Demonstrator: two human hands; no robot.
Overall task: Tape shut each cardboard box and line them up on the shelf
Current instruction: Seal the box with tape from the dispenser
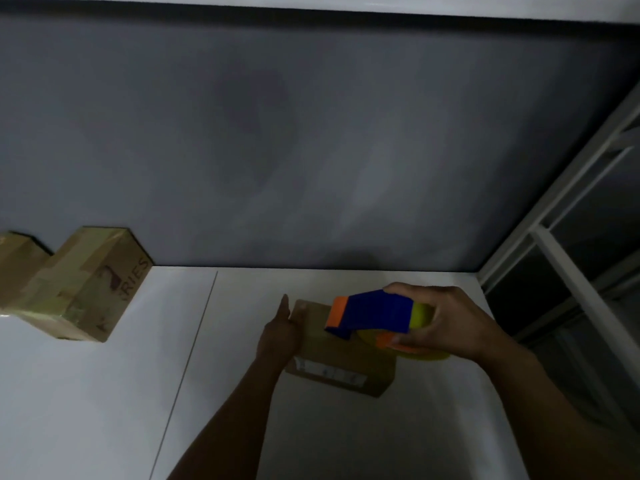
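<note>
Head view, dim and soft. The second taped box (pixel 15 261) was cut off by the left frame edge, with only a corner showing. Both forearms ran out of the bottom edge. The right end of the small cardboard box (pixel 341 358) was hidden under the tape dispenser (pixel 375 315) and the right hand (pixel 450 323). The dispenser's handle was buried in that hand, and the cutting edge could not be made out.

Writing: the big taped box (pixel 86 285) had "RIES" printed on its side face, with earlier letters lost under glossy tape and a dark reddish mark beside it that was unreadable. The small box carried a white label (pixel 329 370) on its near side, its print too blurred to read.

The right hand was wrapped around the blue and orange dispenser, fingers curled over the top and thumb underneath by the orange part. The yellow-green tape roll (pixel 424 315) showed between the fingers. The dispenser's nose sat over the top of the small box; contact could not be confirmed.

The left hand (pixel 280 336) lay against the box's left end, fingers mostly straight and thumb resting on the top edge.

The small box sat on the white shelf surface (pixel 104 393), near the back right, short of the grey wall (pixel 311 133). The two taped boxes stood touching side by side at far left, against that wall and well apart from the small box. A thin seam (pixel 194 341) ran across the surface between them. White framing (pixel 561 258) was at right.
</note>
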